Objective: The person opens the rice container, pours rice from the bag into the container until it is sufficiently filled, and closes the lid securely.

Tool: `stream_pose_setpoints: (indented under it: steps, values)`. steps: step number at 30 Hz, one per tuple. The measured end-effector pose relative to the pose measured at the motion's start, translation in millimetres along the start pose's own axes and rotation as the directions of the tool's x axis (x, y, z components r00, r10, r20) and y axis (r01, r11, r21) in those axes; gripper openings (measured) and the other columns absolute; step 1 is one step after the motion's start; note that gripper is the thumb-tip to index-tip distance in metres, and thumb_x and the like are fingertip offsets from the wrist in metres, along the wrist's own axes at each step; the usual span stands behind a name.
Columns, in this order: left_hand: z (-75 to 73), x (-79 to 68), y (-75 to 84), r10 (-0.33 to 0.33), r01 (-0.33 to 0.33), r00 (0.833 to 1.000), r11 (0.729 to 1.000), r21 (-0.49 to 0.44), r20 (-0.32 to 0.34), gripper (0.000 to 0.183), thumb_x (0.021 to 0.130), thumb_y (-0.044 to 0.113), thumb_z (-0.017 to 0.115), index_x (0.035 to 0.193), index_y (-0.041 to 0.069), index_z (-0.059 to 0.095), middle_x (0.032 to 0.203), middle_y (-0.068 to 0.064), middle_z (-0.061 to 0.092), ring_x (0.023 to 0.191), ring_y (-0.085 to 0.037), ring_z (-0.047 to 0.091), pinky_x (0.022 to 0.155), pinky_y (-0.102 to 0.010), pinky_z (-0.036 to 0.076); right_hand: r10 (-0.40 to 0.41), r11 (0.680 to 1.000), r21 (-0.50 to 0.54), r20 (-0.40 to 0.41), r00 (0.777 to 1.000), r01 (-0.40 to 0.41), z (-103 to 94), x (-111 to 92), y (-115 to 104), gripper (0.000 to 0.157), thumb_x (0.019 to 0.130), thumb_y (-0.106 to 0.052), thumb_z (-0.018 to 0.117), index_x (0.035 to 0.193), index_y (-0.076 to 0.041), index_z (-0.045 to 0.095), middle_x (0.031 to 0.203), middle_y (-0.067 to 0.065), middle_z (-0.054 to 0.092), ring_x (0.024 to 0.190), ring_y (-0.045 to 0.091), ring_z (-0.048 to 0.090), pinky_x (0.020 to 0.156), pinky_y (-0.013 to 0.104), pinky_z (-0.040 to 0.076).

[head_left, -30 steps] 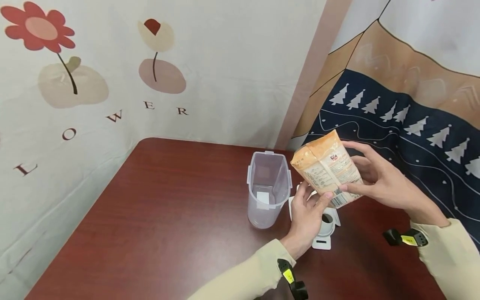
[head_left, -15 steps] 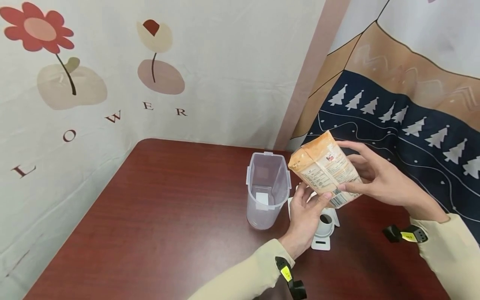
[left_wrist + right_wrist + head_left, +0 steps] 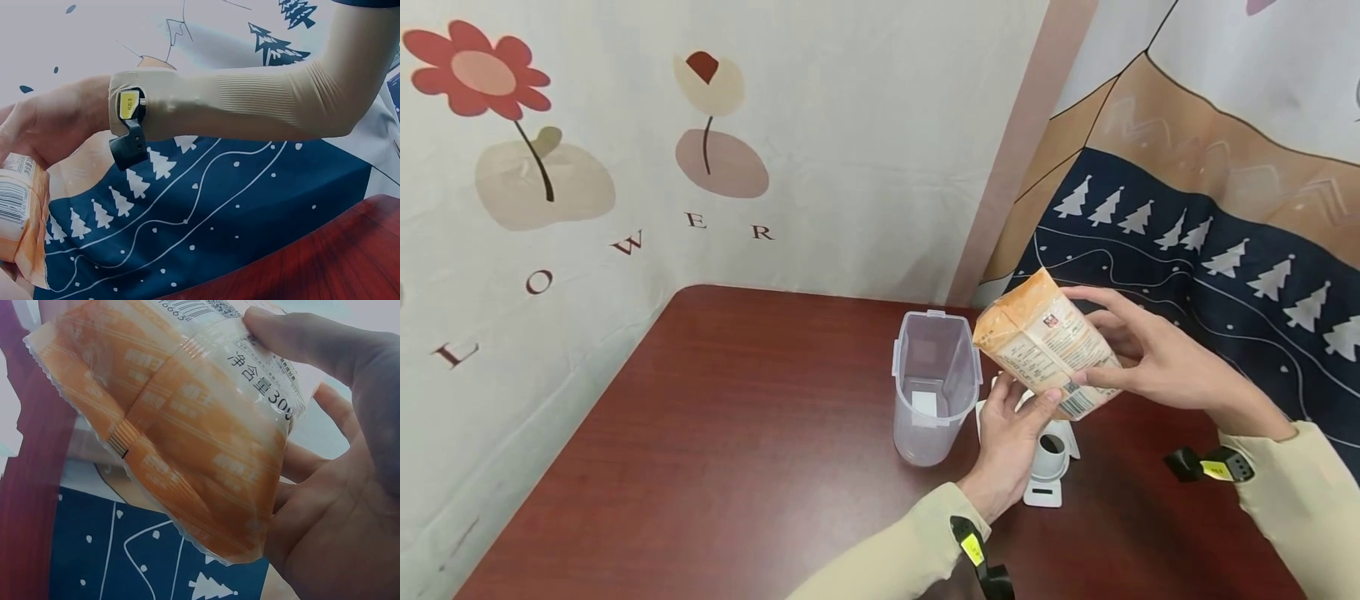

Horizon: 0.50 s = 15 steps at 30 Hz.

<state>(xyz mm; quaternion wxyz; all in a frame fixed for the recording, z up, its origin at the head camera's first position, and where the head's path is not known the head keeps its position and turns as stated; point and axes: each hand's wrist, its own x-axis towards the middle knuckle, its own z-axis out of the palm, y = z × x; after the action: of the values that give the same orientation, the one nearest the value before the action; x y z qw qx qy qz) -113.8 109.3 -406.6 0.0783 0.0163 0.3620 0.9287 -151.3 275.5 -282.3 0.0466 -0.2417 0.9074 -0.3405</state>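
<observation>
An orange and cream plastic food packet (image 3: 1051, 348) with small print and a barcode is held tilted above the table by both hands. My left hand (image 3: 1009, 442) grips its lower end, thumb on the printed face. From the right side my right hand (image 3: 1157, 358) holds it, thumb on the print and fingers behind. In the right wrist view, the packet's crimped, sealed end (image 3: 156, 437) faces the camera and looks unopened. A clear, tall plastic container (image 3: 928, 437) without a lid stands just left of the packet.
Partly hidden behind the left hand, a white item (image 3: 1049, 458) with a round dark hollow sits on the reddish-brown table (image 3: 737, 433). A flower-print curtain (image 3: 850, 150) backs the table, and a tree-print curtain (image 3: 1225, 308) hangs on the right.
The packet's upper end has tipped slightly left, toward the container, with the right hand following. The left hand has barely moved, and the head view has shifted a little.
</observation>
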Motion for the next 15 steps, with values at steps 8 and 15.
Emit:
stream_pose_setpoints:
  steps: [8,15]
  values:
    - [-0.8,0.8,-0.3,-0.009,0.009,1.0,0.999,-0.054,0.014,0.052,0.094,-0.002,0.069,0.141,0.015,0.055,0.134,-0.007,0.065,0.111,-0.019,0.069,0.096,-0.032,0.059,-0.011,0.999,-0.036,0.022,1.0,0.011,-3.1,2.5,-2.1,0.102,0.083,-0.013,0.087,0.161,-0.031,0.025,0.124,0.015,0.067,0.09,0.01,0.073,0.073,0.024,0.062]
    - [0.6,2.1,1.2,-0.034,0.034,0.999,0.997,-0.072,-0.003,0.051,0.094,-0.004,0.069,0.14,0.016,0.057,0.133,-0.005,0.065,0.111,-0.02,0.068,0.099,-0.036,0.059,0.009,0.998,-0.055,0.018,1.0,-0.008,-3.8,5.2,-7.2,0.102,0.081,-0.013,0.088,0.16,-0.032,0.026,0.125,0.014,0.069,0.091,0.01,0.073,0.073,0.024,0.062]
